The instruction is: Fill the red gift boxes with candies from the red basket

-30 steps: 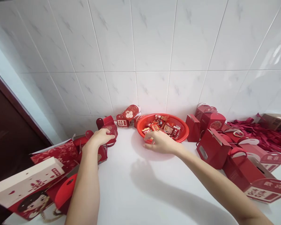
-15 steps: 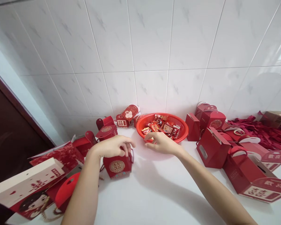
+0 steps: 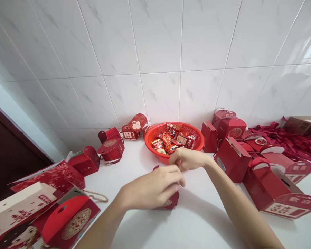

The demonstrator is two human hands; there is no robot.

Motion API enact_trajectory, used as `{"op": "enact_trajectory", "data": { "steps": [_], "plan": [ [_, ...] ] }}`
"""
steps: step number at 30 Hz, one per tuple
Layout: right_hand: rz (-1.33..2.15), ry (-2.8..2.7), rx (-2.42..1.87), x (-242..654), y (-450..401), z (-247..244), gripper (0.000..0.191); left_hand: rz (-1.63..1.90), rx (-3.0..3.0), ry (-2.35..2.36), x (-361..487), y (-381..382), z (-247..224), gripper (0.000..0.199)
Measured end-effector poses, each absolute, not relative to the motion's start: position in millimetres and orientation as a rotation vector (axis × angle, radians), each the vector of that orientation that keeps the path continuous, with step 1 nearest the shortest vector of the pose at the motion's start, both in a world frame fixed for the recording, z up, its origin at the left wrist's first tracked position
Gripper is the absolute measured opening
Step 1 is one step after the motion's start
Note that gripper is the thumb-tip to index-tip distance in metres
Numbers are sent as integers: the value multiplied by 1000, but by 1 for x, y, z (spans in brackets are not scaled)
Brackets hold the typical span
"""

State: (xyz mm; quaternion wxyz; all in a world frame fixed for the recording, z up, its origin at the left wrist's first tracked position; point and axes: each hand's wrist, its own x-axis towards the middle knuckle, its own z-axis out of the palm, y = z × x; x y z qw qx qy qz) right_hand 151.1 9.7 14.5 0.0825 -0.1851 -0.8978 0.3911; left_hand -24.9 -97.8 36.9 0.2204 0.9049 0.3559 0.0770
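Note:
In front of me on the white table, a small red gift box (image 3: 171,201) with a round gold emblem is mostly covered by my left hand (image 3: 154,186). The fingers of that hand curl over the box's top. Just beyond it, my right hand (image 3: 188,159) is bent downward with its fingers drawn together. Whatever they may hold is hidden. Behind that hand stands a red plastic basket (image 3: 200,143) with several wrapped sweets (image 3: 168,139) in it.
Red gift boxes (image 3: 233,160) crowd the right side, beside dark red ribbons (image 3: 298,145) and a cardboard box (image 3: 304,125). More boxes (image 3: 84,162) and a cream-and-red bag (image 3: 23,204) line the left. A tiled wall (image 3: 160,97) rises behind.
My left hand has brought the red gift box rightward to the middle. My right hand has moved from the basket's front rim down and right, close to the box, its fingers now more curled.

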Motion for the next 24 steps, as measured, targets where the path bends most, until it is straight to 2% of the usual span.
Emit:
{"op": "enact_trajectory", "data": {
  "steps": [3,7,10,12,19,22,23,24],
  "plan": [
    [1118,-2767,-638,156,6,20,11,226,2423,1188,-43,-95,46,20],
    [982,-2842,-766,155,1,21,12,-17,2310,1428,-59,-93,46,1],
    [893,-2891,-837,153,-4,20,15,-53,2274,1381,-64,-91,46,28],
    [853,-2928,-865,150,-7,19,13,-47,2213,1337,-65,-87,47,36],
    [845,-3036,-914,142,-18,21,10,-183,2100,1443,-72,-82,49,37],
    [824,-3046,-933,141,-22,24,10,-162,2148,1402,-75,-87,55,20],
    [805,-3047,-937,141,-23,25,11,-147,2159,1395,-76,-88,56,23],
    [780,-3047,-939,141,-24,25,14,-142,2170,1391,-76,-89,58,39]
  ]
}}
